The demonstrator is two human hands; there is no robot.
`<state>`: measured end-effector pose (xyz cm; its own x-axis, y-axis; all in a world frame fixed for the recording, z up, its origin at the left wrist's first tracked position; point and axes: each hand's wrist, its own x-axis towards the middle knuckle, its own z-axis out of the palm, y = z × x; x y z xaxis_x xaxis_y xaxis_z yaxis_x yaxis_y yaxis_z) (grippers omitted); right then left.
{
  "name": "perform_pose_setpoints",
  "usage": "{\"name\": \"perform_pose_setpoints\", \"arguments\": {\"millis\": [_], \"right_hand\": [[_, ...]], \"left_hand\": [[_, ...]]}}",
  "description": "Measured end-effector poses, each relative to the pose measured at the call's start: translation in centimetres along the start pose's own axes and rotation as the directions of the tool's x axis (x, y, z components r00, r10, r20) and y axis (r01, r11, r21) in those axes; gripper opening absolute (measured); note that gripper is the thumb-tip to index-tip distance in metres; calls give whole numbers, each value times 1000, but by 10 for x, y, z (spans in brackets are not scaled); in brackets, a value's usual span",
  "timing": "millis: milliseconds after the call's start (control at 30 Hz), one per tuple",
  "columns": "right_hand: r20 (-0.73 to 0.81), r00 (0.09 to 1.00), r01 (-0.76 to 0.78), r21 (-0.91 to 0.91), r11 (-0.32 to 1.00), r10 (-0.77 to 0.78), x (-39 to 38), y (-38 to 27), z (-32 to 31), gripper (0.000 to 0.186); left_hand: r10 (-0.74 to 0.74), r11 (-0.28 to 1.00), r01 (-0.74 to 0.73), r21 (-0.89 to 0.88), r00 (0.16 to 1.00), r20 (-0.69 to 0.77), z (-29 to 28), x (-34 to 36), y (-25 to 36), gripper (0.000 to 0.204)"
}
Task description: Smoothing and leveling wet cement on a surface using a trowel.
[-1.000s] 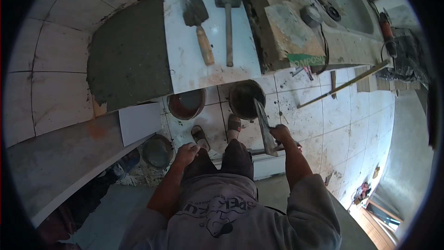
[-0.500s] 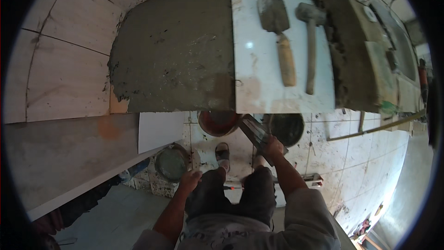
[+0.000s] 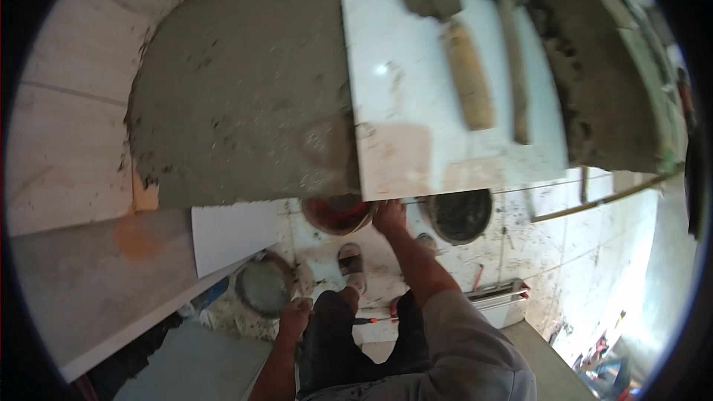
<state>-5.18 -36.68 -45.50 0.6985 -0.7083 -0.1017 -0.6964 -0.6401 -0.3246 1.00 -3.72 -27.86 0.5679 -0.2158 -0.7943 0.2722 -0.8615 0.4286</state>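
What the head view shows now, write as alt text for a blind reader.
A person's right hand reaches beside a reddish bucket; its grip is unclear. Above it in the picture, grey mortar adjoins a white tile bearing a trowel and a mallet; the left hand is near the left knee.

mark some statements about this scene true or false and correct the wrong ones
1. The trowel lies left of the mallet on the white panel. True.
2. Both hands rest on the white panel. False: the right hand is by the reddish bucket, and the left hand is by the left leg.
3. Grey mortar lies to the left of the white panel. True.
4. The mallet's head is nearer the person than its handle. False: the handle's end is nearer.
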Motion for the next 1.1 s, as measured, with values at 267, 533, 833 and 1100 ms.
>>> {"name": "perform_pose_setpoints", "arguments": {"millis": [267, 533, 833, 1100], "right_hand": [[85, 949, 213, 537, 816, -304, -53, -33, -347, 18], [-331, 920, -189, 90, 978, 208, 144, -39, -457, 39], [-474, 879, 124, 329, 936, 50, 49, -29, -430, 37], [455, 748, -562, 46, 826, 483, -263, 121, -331, 39]], "left_hand": [[341, 928, -367, 64, 906, 253, 37, -21, 113, 37], [424, 898, -433, 73, 898, 114, 3, -33, 117, 31], [334, 928, -366, 75, 903, 269, -31, -69, 120, 31], [444, 737, -613, 285, 757, 479, 40, -17, 138, 33]]}}
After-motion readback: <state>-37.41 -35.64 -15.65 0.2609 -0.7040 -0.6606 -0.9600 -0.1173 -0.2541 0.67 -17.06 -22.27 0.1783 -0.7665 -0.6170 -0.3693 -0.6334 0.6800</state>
